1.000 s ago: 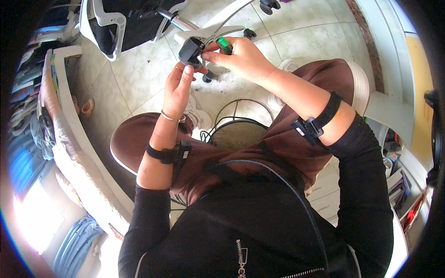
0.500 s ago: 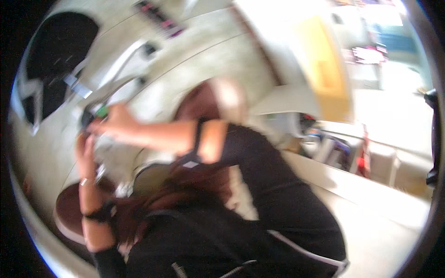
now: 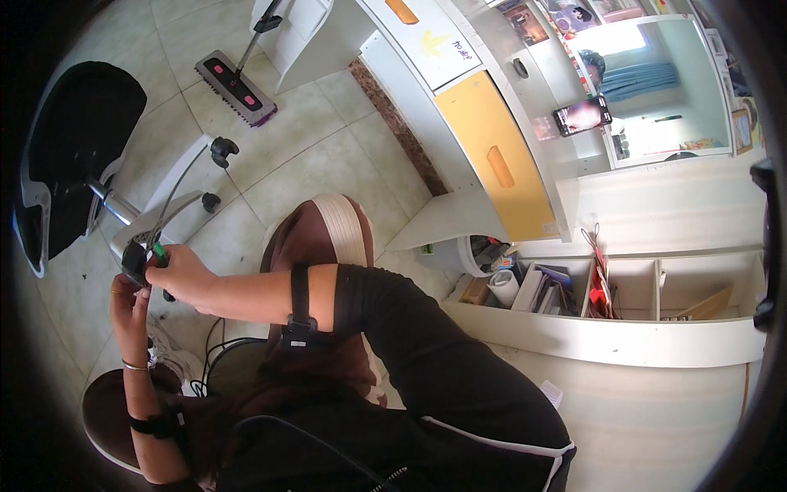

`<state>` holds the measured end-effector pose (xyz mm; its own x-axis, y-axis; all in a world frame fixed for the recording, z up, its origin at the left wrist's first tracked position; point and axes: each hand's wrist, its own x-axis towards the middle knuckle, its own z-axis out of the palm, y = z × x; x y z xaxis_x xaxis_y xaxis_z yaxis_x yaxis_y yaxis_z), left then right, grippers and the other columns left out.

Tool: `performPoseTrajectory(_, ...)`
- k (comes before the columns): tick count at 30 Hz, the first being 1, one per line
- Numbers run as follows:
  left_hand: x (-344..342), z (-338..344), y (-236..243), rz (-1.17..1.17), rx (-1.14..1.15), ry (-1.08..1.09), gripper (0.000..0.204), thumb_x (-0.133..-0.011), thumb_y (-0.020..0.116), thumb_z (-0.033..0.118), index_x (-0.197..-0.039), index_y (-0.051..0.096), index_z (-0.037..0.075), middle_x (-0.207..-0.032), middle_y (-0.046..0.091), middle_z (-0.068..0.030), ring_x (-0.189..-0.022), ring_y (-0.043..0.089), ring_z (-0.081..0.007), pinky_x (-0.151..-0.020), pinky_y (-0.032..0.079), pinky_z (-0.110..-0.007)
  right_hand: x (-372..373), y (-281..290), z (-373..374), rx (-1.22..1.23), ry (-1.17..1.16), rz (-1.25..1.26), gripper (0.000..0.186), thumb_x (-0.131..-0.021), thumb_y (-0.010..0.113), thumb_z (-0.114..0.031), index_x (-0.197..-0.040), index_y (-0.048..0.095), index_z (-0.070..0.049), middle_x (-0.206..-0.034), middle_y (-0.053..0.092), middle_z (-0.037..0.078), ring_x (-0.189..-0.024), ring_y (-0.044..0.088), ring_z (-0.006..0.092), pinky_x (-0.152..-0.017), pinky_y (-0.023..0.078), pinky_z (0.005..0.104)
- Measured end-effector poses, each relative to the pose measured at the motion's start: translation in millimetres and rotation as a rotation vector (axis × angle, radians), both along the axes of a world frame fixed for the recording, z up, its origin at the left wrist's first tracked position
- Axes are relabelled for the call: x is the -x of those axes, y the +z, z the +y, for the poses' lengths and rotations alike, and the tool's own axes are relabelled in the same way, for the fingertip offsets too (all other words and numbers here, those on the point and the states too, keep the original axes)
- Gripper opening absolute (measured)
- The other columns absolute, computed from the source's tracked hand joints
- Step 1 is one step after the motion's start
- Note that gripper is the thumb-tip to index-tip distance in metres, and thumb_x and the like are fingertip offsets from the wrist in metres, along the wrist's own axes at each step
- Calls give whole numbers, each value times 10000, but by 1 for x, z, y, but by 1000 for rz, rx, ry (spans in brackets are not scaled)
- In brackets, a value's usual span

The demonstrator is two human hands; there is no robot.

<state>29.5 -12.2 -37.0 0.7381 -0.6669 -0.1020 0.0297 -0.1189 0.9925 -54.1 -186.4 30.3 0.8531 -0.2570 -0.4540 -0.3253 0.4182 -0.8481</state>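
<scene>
A black office chair (image 3: 86, 152) is at the far left, its light grey base (image 3: 164, 193) pointing toward me. My left hand (image 3: 129, 307) has its fingers pressed up against a black chair caster (image 3: 135, 261) from the near side. From the right, my right hand (image 3: 188, 279) is closed by the same caster, around a slim green object (image 3: 160, 254) whose far end and kind I cannot make out. Two other casters stick out from the base, an upper black caster (image 3: 223, 151) and a lower one (image 3: 211, 202).
A flat mop (image 3: 238, 86) lies on the tiled floor (image 3: 344, 156) beyond the chair. To the right stand a white desk with a yellow drawer (image 3: 500, 156) and a low open shelf (image 3: 607, 336). Black cables (image 3: 209, 361) and a white tangle lie near my legs.
The earlier frame is blurred; the view has since steadied and shifted, with the desk and mop sitting differently in it. Both hands remain together at the caster, the green object still at my right hand.
</scene>
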Motion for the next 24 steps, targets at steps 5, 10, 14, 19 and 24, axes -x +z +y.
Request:
performPoseTrajectory(5, 6, -6, 8, -26, 90, 71, 393, -880, 615, 137, -1198, 433, -3, -1073, 540, -59, -973, 503, -118, -857, 403, -262, -2, 0, -4, 19, 12, -78, 104, -733, 595, -114, -760, 558, -20, -653, 524, 14, -569, 474, 94, -484, 368, 274)
performPoseTrajectory(10, 6, -3, 3, -90, -96, 80, 493, -869, 636, 125, -1270, 390, -24, -1101, 542, -82, -1013, 510, -146, -889, 403, -280, -8, -18, -1, 162, 20, -36, 135, -693, 620, -106, -754, 565, 1, -643, 538, 34, -578, 486, 107, -502, 391, 287)
performPoseTrajectory(14, 3, -6, -7, -67, -20, 82, 539, -855, 645, 78, -1304, 365, -27, -1129, 544, -91, -1038, 520, -145, -889, 421, -276, -12, -31, -2, 294, 46, -82, 147, -682, 626, -107, -751, 572, 11, -635, 558, 45, -585, 507, 118, -517, 409, 290)
performPoseTrajectory(19, 5, -5, -5, -83, 35, 44, 557, -825, 659, 26, -1301, 373, -22, -1134, 553, -87, -987, 565, -133, -849, 463, -275, -7, -31, -4, 297, 115, -179, 176, -691, 628, -122, -768, 577, 27, -633, 569, 59, -584, 514, 122, -533, 423, 297)
performPoseTrajectory(24, 6, -6, 4, -133, -98, 90, 484, -810, 678, 51, -1227, 442, -18, -1053, 590, -73, -923, 583, -130, -772, 473, -265, 0, -17, -14, 439, 116, -218, 191, -678, 649, -144, -763, 600, 21, -655, 595, 97, -587, 531, 156, -553, 437, 323)
